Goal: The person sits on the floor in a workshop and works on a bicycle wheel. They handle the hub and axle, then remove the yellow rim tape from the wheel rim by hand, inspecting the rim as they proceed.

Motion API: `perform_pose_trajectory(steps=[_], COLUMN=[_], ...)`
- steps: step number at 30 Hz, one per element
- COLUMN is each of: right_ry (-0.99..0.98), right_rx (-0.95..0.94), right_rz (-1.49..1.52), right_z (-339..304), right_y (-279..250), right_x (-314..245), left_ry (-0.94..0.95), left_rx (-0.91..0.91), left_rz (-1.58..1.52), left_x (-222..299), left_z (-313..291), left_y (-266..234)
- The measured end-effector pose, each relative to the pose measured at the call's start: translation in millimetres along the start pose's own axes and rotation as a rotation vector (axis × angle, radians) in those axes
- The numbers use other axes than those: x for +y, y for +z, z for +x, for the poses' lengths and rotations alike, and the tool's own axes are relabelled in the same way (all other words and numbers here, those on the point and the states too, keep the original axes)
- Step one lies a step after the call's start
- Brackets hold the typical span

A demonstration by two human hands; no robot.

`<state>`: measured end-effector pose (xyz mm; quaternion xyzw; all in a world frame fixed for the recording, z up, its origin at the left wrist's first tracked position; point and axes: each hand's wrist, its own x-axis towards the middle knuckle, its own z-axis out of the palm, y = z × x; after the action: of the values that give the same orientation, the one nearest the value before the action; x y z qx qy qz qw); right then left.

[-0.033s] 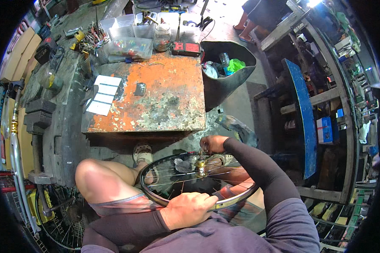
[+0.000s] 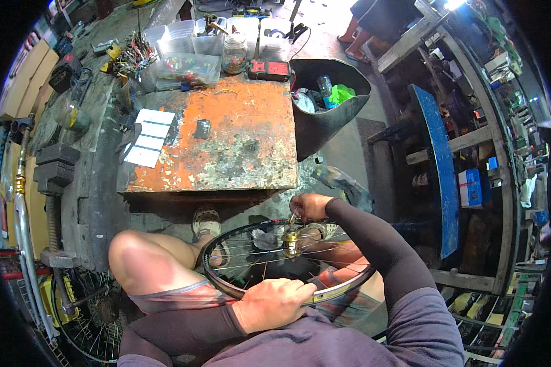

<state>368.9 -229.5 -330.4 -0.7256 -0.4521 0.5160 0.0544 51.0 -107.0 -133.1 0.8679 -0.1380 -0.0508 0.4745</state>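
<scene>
A spoked bicycle wheel [image 2: 209, 269] lies flat across my lap, its dark rim resting on my bare knees. My left hand [image 2: 275, 303] grips the near side of the rim. My right hand [image 2: 309, 207] is at the far side of the wheel, fingers pinched on a small metal tool that points down at the brass-coloured hub [image 2: 292, 237]. Thin spokes run from the hub out to the rim. My sandalled foot [image 2: 207, 221] shows just beyond the wheel.
A rusty orange metal table [image 2: 239, 147] stands in front, bearing white paper slips [image 2: 148, 137], clear plastic boxes [image 2: 187, 64], a glass jar [image 2: 234, 54] and a red device [image 2: 269, 69]. A black tub [image 2: 324, 122] holds rubbish. Another wheel [image 2: 98, 318] lies at lower left. Shelves and a blue board [image 2: 438, 165] stand on the right.
</scene>
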Motion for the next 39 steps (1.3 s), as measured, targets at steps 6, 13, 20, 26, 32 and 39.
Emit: perform_pose_trajectory(steps=[6, 13, 20, 26, 32, 39], right_ry=[-0.141, 0.094, 0.042, 0.164, 0.059, 0.088], right_rx=[0.192, -0.200, 0.153, -0.123, 0.106, -0.052], right_rz=[-0.146, -0.404, -0.405, -0.471, -0.366, -0.453], right_z=[-10, 1, -7, -8, -2, -1], right_y=[7, 39, 20, 34, 20, 36], right_x=[-3, 15, 4, 1, -3, 9], left_ry=[0.033, 0.030, 0.023, 0.039, 0.014, 0.038], left_rx=[0.001, -0.017, -0.018, -0.007, -0.016, 0.013], left_rz=[0.011, 0.004, -0.004, -0.014, -0.006, -0.010], left_x=[0, 4, 2, 1, 1, 0], left_z=[4, 4, 5, 5, 5, 4], left_y=[1, 0, 1, 3, 2, 3])
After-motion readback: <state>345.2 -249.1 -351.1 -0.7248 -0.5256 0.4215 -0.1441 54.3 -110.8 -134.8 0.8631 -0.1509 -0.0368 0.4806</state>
